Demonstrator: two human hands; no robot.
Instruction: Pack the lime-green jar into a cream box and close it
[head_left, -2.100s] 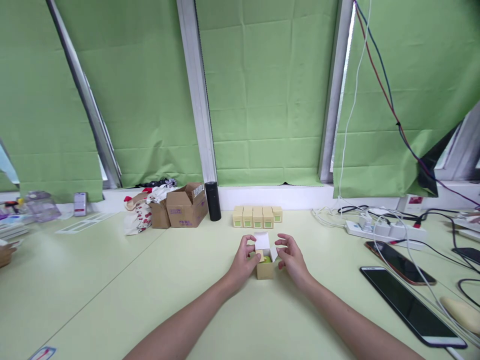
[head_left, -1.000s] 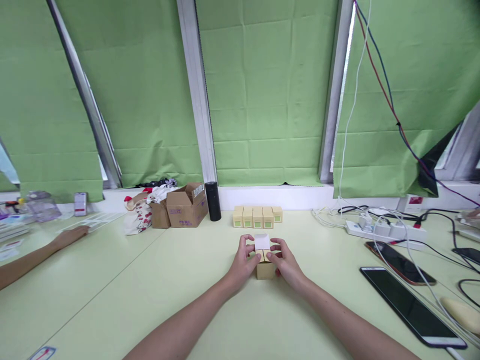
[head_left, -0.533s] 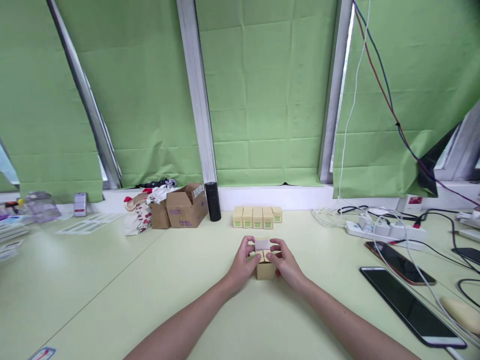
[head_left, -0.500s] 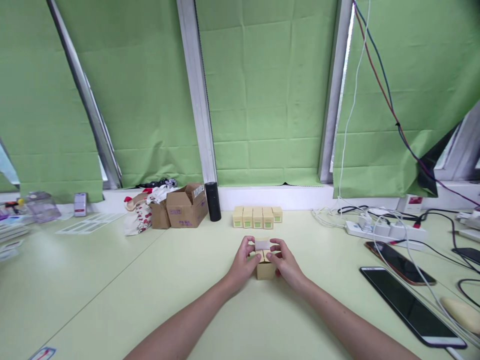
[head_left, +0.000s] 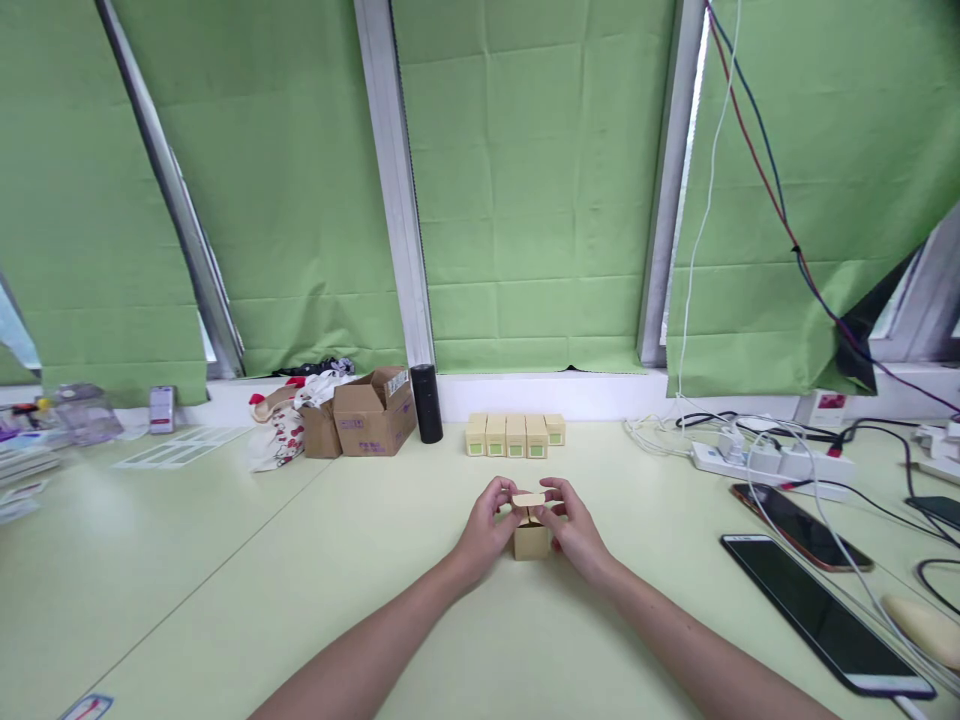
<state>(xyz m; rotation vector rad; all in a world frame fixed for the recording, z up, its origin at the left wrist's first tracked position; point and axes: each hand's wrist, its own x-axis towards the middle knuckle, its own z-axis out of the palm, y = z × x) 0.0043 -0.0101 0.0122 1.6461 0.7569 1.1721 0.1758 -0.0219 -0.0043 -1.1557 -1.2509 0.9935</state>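
Note:
A small tan cardboard box (head_left: pixel 532 543) sits on the table between my two hands. Its top flap (head_left: pixel 529 499) is bent over toward me, partly down over the opening. My left hand (head_left: pixel 487 522) grips the box's left side, thumb at the top edge and fingers by the flap. On the other side, my right hand (head_left: pixel 576 525) mirrors it, with its thumb at the top edge and fingers behind the flap's right end. The inside of the box is hidden. Farther back stand several similar tan boxes (head_left: pixel 516 437) with green labels, in a close row.
Behind on the left are an open brown carton (head_left: pixel 367 415), a black cylinder (head_left: pixel 426 403) and a patterned cloth bag (head_left: pixel 279 440). A power strip (head_left: pixel 765 465) with tangled cables lies at right, beside a dark phone (head_left: pixel 799 525) and a larger white-edged phone (head_left: pixel 825 615).
The box's flap has come down toward me from standing upright, with my fingers at its ends. My hands have otherwise hardly moved, and the back row of boxes is the same.

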